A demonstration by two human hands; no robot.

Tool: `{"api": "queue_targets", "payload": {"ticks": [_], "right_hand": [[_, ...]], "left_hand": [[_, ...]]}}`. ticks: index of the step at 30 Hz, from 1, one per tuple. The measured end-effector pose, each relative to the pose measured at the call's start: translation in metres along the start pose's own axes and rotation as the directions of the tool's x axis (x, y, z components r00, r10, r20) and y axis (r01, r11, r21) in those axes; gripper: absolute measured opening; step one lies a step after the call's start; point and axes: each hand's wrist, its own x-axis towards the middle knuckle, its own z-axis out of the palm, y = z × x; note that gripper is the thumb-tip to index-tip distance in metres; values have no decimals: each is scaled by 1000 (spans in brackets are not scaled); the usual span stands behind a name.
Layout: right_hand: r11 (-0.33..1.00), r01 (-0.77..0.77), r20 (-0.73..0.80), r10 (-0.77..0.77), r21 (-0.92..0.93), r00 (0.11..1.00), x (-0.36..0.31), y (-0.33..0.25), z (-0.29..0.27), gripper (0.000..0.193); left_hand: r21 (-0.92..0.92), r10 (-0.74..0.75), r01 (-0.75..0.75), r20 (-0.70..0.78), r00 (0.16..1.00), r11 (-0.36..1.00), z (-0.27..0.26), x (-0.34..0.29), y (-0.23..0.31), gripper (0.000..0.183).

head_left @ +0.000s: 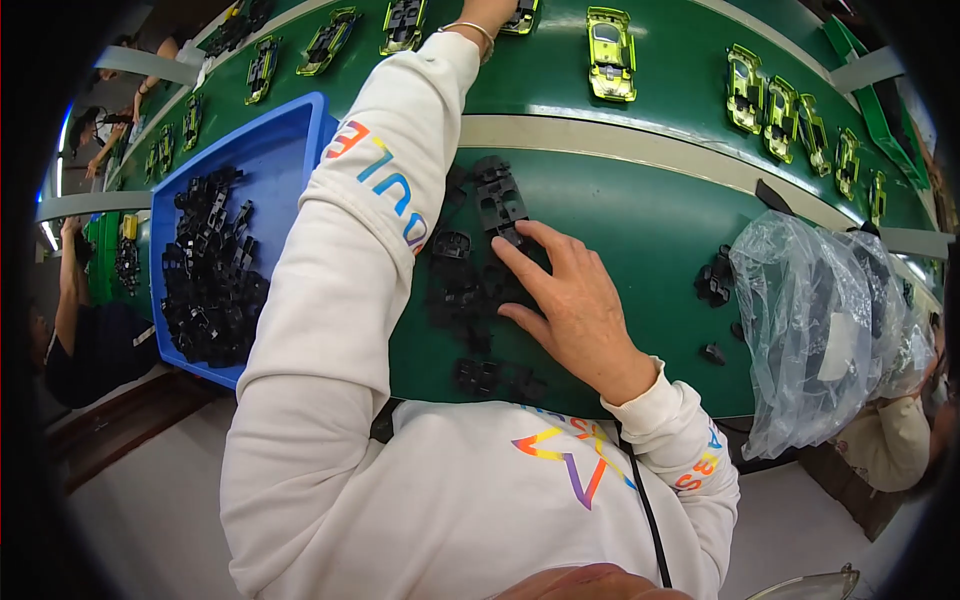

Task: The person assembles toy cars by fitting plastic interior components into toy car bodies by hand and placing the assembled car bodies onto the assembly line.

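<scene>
The right grip (572, 300), fingers spread, should steady the black frame (497, 196) lightly against the bench (650, 235); the left grip (489, 13), cropped above, cannot be judged.

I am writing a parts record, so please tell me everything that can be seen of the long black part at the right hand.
The long black part looks like moulded plastic, roughly rectangular, with raised edges and several recesses. It lies on the green table, its length running away from the person. The right hand reaches its near end with spread fingers and seems to touch it; that end is partly covered, so its shape there is unclear.
</scene>
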Motion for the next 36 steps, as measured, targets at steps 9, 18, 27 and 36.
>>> {"api": "queue_targets", "payload": {"ticks": [9, 18, 27, 36], "right_hand": [[996, 31, -111, -41, -82, 993, 25, 28, -10, 27], [985, -171, -229, 167, 1, 959, 38, 42, -6, 45], [882, -387, -366, 277, -271, 888, -43, 65, -47, 43], [937, -291, -499, 350, 194, 793, -32, 50, -79, 42]], "left_hand": [[161, -20, -10, 187, 982, 987, 1, -76, 93, 59], [299, -234, 157, 243, 941, 941, 51, -83, 108, 46], [128, -126, 111, 119, 985, 985, 51, -77, 92, 43], [-736, -317, 665, 605, 730, 126, 16, -164, 162, 27]]}}
